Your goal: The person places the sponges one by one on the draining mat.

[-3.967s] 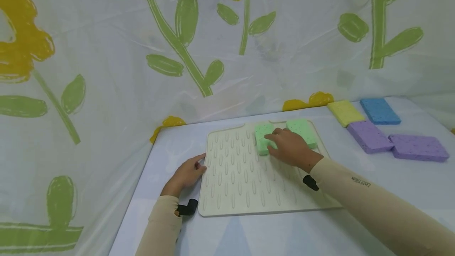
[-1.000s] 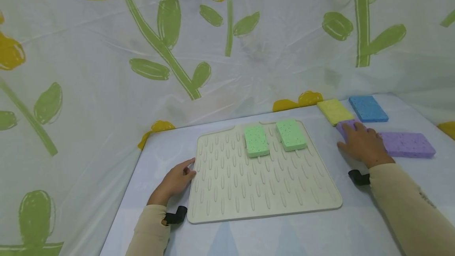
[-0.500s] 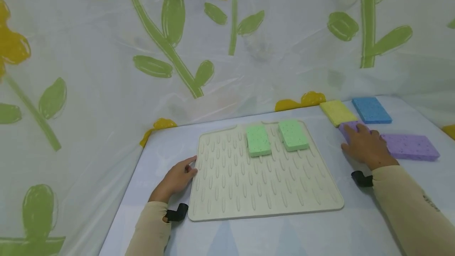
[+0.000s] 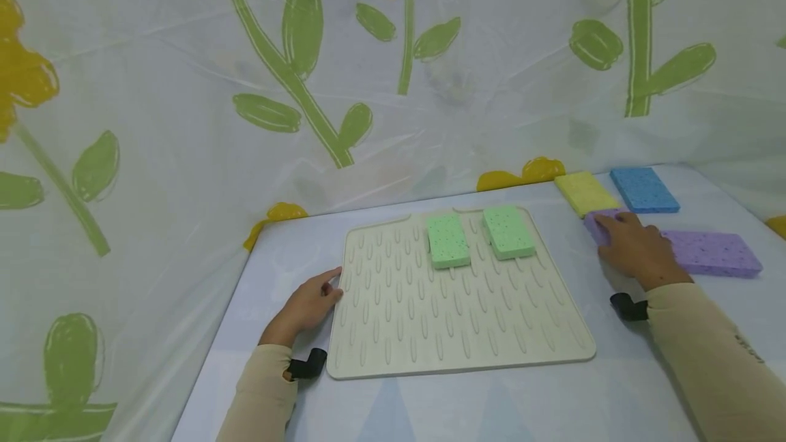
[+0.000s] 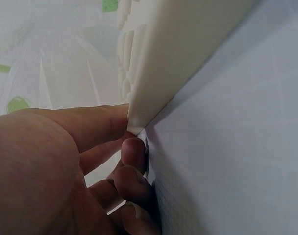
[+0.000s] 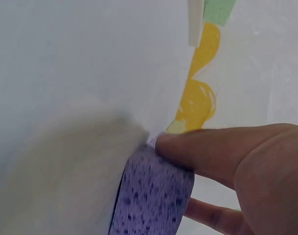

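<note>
On the white table lies a cream ridged drying mat (image 4: 430, 319), with two green sponges (image 4: 448, 242) near its far edge. My left hand (image 4: 307, 305) is at the mat's left edge, touching it with thumb and index finger; the left wrist view shows the other fingers (image 5: 132, 183) loosely bent beside the rim. To the right of the mat, my right hand (image 4: 638, 247) holds a purple sponge (image 4: 595, 222) that it partly covers. In the right wrist view the thumb (image 6: 188, 149) lies against the end of this speckled purple sponge (image 6: 154, 196).
A second purple sponge (image 4: 712, 253) lies right of my right hand. Behind are a yellow sponge (image 4: 586, 193), close to the held one, and a blue sponge (image 4: 645, 189). A flower-printed cloth (image 4: 442, 128) hangs along the table's back edge.
My right hand has left the left green sponge on the mat, moved right, and taken hold of the purple sponge. My left hand has stayed at the mat's edge.
</note>
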The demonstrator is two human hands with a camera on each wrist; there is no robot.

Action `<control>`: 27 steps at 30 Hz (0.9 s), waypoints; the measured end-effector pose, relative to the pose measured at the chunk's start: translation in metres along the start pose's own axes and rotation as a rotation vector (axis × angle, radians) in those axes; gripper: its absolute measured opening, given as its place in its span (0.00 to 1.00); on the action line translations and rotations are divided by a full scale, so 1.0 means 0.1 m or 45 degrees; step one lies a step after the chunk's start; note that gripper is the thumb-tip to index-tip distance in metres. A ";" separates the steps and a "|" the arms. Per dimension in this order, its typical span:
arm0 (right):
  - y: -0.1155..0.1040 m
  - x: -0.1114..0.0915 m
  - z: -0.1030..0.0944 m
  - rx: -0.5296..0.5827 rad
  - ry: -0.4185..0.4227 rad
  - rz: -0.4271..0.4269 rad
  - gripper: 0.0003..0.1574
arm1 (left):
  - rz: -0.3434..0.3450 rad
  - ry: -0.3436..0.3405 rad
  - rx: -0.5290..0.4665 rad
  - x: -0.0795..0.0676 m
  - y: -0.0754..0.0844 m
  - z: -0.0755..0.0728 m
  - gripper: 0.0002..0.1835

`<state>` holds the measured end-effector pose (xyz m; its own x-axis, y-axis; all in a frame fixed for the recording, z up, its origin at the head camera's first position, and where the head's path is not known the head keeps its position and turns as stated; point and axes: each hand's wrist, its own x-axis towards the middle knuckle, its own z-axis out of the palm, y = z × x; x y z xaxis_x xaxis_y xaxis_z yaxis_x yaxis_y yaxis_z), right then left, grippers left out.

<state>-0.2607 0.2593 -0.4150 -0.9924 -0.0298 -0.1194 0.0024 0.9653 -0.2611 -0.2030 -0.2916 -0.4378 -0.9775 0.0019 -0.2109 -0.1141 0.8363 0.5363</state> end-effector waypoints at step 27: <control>-0.51 -0.16 -0.07 0.150 0.211 -0.150 0.43 | 0.007 0.005 -0.011 -0.01 -0.01 0.01 0.29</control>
<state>-0.2460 0.2120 -0.3927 -0.9933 -0.0884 0.0750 -0.1103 0.9204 -0.3751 -0.2020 -0.2920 -0.4386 -0.9788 0.0042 -0.2047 -0.1104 0.8313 0.5447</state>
